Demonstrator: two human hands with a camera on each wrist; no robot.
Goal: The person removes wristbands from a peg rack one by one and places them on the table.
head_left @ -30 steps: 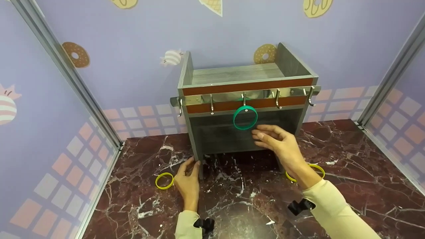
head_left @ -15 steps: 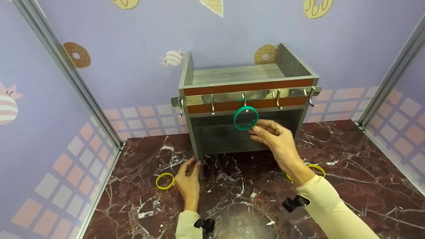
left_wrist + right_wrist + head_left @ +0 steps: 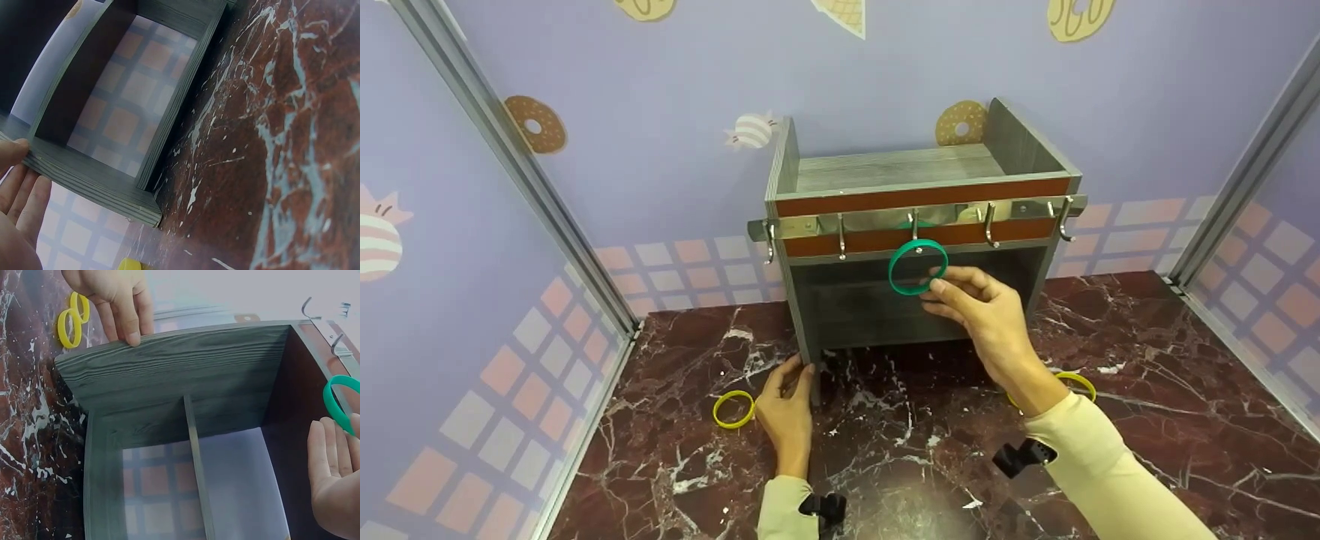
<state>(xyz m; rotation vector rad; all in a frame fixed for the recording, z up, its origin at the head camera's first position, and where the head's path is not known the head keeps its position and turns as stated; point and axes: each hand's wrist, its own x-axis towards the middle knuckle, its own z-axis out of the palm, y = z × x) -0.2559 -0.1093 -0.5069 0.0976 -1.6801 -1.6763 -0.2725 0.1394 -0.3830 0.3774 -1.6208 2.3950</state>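
Observation:
A green ring band hangs from the middle hook of a metal hook rail on a small grey wooden shelf. My right hand pinches the ring's lower right edge between thumb and fingers. In the right wrist view that hand lies at the ring, inside the right edge. Low on the shelf's left side, my left hand holds the side panel, thumb on one face and fingers on the other.
One yellow ring lies on the dark red marbled table, left of my left hand. Another yellow ring lies right of the shelf, partly behind my right wrist. Several bare hooks line the rail. Patterned walls enclose the table.
My right hand has moved a little left and up to the hanging green ring and taken hold of its lower right edge. The left hand stays on the side panel.

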